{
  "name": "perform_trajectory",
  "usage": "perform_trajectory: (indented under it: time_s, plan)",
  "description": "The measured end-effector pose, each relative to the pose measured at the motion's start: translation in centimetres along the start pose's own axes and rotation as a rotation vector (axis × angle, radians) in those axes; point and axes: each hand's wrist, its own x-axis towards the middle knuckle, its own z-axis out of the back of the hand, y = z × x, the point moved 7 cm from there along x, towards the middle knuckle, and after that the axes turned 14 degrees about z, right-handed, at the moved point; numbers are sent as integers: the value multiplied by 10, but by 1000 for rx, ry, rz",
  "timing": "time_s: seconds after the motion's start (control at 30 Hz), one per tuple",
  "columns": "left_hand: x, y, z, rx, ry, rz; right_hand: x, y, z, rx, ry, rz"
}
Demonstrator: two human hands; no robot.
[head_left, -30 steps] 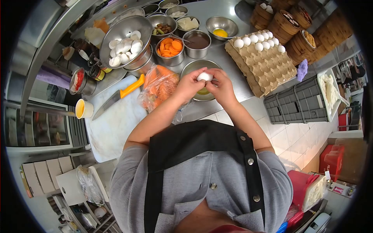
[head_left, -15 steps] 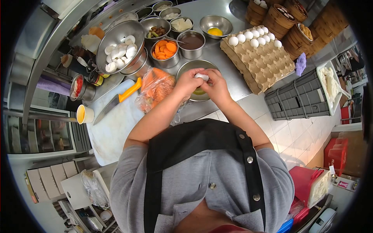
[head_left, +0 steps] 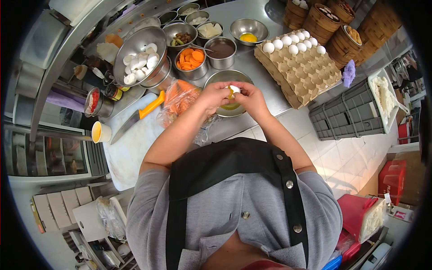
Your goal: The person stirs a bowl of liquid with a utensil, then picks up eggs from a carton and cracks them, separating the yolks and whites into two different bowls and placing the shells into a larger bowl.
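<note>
Both my hands meet over a metal bowl (head_left: 210,81) that has some clear, yellowish liquid in the bottom. Between them is a cracked white egg (head_left: 235,89), its shell parted so that yellow yolk shows. My left hand (head_left: 215,96) grips the egg from the left, fingers bent round it. From the other side my right hand (head_left: 249,96) closes its fingers on the shell. Farther back, another metal bowl (head_left: 249,31) has yellow yolk in it. White eggs (head_left: 286,40) sit in the back rows of a stacked cardboard egg tray (head_left: 297,76) to the right.
At left lies a cutting board (head_left: 130,157) with a yellow-handled knife (head_left: 150,105). A plastic bag of orange food (head_left: 179,101) touches the bowl area. A colander of eggshells (head_left: 141,63), sliced carrots (head_left: 190,59) and bamboo steamers (head_left: 321,20) stand behind. A grey crate (head_left: 342,114) is at right.
The egg between my hands has come apart, and yellow yolk now shows where only white shell was visible. My hands stay over the same bowl.
</note>
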Motion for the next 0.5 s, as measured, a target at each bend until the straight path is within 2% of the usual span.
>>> perform_trajectory:
  time_s: [0.07,0.2,0.27,0.5]
  plan:
    - [6,4,8,-28,53,20,-2,6,-2,235,-4,-61]
    - [-4,-6,14,-76,58,32,-5,11,4,334,8,-182]
    - [-14,-14,13,-137,109,31,-5,11,3,534,-24,-201]
    - [-40,-30,12,-217,137,-112,4,30,5,734,-10,-69]
